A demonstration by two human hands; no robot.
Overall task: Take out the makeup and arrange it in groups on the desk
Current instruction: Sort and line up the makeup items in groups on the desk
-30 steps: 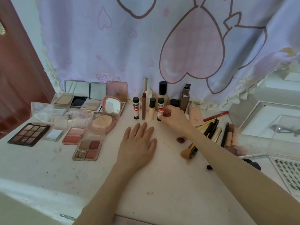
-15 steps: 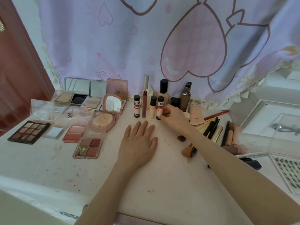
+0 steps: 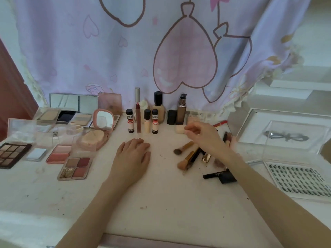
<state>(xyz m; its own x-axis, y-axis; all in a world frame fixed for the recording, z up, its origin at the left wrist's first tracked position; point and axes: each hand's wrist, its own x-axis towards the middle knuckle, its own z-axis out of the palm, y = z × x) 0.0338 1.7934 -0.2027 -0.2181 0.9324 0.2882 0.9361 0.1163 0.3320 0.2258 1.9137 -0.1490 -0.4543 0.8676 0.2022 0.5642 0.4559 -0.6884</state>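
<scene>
The worktop (image 3: pixel 161 203) carries the makeup in groups already: palettes (image 3: pixel 14 154) and compacts (image 3: pixel 93 138) lie flat at the left, probably so their pans can be seen; bottles (image 3: pixel 158 108) stand upright along the far edge by the curtain (image 3: pixel 125 51), with four small tubes (image 3: pixel 155 121) in a row just in front, the short ones ahead so none is hidden. Brushes (image 3: pixel 186 158) lie in a loose bunch at the right, not yet straightened, beside a clear box (image 3: pixel 279 133) and a lash card (image 3: pixel 297 179). The left hand (image 3: pixel 133 156) rests flat on the worktop near the tubes, fingers relaxed, holding nothing, likely steadying the person. The right hand (image 3: pixel 202 135) hovers over the brushes with fingers loosely curled and empty, just beside a small cream sponge (image 3: pixel 180 129), which looks the next thing to place.
</scene>
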